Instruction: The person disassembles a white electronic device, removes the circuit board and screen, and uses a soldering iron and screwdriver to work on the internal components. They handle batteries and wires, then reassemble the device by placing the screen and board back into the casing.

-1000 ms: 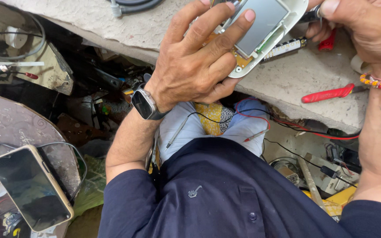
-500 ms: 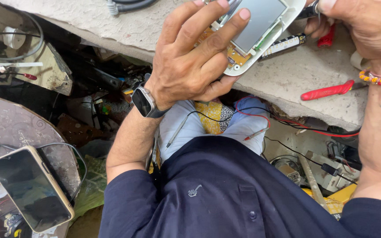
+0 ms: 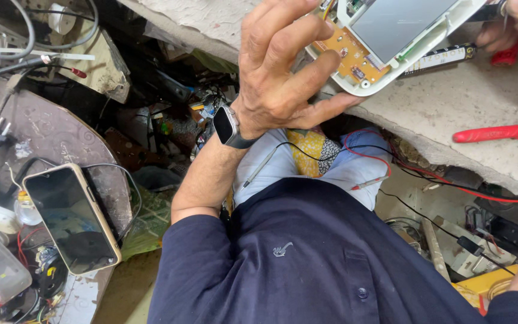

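Observation:
My left hand [image 3: 283, 66], with a dark smartwatch [image 3: 228, 126] on the wrist, grips an opened white device [image 3: 391, 42] by its lower left corner. The device shows a grey screen panel and an orange circuit board [image 3: 346, 54]. It is held tilted over the rough stone bench [image 3: 451, 114]. My right hand [image 3: 508, 27] is at the top right, mostly cut off by the frame's edge. Its fingers pinch a thin dark tool [image 3: 491, 10] that touches the device's right edge. A black cylinder [image 3: 436, 60] lies just under the device.
A red-handled tool [image 3: 496, 131] lies on the bench at the right. Red and black probe leads [image 3: 367, 157] run across my lap. A phone [image 3: 72, 217] with a dark screen rests on a round metal surface at the left, among cables and clutter.
The device and both hands have shifted up and to the right in the view. My left fingers have spread a little over the circuit board.

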